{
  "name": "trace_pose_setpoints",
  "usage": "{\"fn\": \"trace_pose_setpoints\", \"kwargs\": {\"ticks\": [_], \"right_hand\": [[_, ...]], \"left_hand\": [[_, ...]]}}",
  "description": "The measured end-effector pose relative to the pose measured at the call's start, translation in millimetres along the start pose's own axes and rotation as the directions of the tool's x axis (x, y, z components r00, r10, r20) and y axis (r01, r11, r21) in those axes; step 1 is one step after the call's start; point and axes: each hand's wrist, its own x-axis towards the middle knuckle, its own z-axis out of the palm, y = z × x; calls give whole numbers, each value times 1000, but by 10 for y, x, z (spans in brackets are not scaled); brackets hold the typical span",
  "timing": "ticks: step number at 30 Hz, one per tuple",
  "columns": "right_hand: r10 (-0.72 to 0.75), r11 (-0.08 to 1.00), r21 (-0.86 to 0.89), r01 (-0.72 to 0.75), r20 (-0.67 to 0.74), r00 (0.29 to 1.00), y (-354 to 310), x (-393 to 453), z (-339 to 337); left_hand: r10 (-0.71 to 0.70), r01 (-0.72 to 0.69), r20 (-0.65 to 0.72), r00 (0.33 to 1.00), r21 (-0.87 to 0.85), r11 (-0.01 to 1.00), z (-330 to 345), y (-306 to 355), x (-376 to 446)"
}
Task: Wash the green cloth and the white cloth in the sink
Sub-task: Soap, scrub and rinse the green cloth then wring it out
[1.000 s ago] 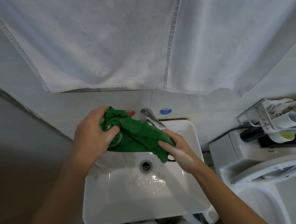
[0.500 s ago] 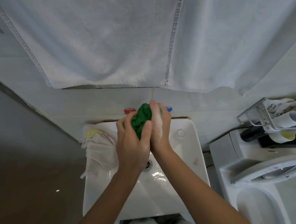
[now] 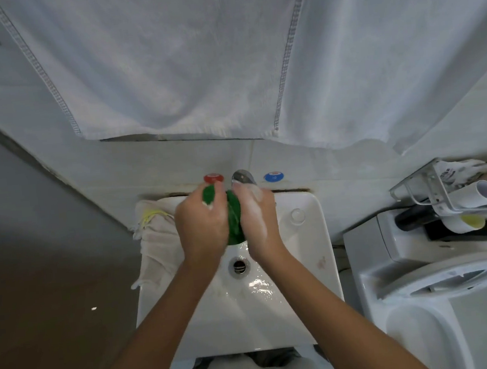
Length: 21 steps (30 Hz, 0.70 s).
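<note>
Here, green cloth (image 3: 234, 223) bunched between left hand (image 3: 203, 225) and right hand (image 3: 258, 217) fingers (image 3: 244, 191).

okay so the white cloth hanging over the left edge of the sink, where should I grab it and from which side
Grab the white cloth at the bunched folds lying on the sink's left rim, coming down from above with the left hand. That part sits raised and crumpled, so fingers can likely close round it, while the lower end hangs outside the basin. Both hands, the right hand too, hold the green cloth now.
</note>
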Motion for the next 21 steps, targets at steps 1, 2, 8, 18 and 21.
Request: {"fn": "trace_pose_setpoints", "kwargs": {"ticks": [1,2,8,18,21], "right_hand": [[6,1000,-9,-6,24,1000,51,-77,-7],[19,1000,-20,-18,39,999,81,-117,-23],[-73,987,-143,68,-26,997,22,-4,29],[-37,995,-87,39,22,999,112,-268,44],[-30,992,-120,38,68,997,35,-254,39]], "left_hand": [[-21,21,-11,1000,-6,1000,-3,-19,55],[-24,24,-12,1000,-2,1000,-6,-36,45],[21,-21,-7,1000,-2,1000,-6,-71,-31],[0,-1,17,1000,37,999,-26,-57,101],[-32,32,15,999,20,999,-47,-78,93]]}}
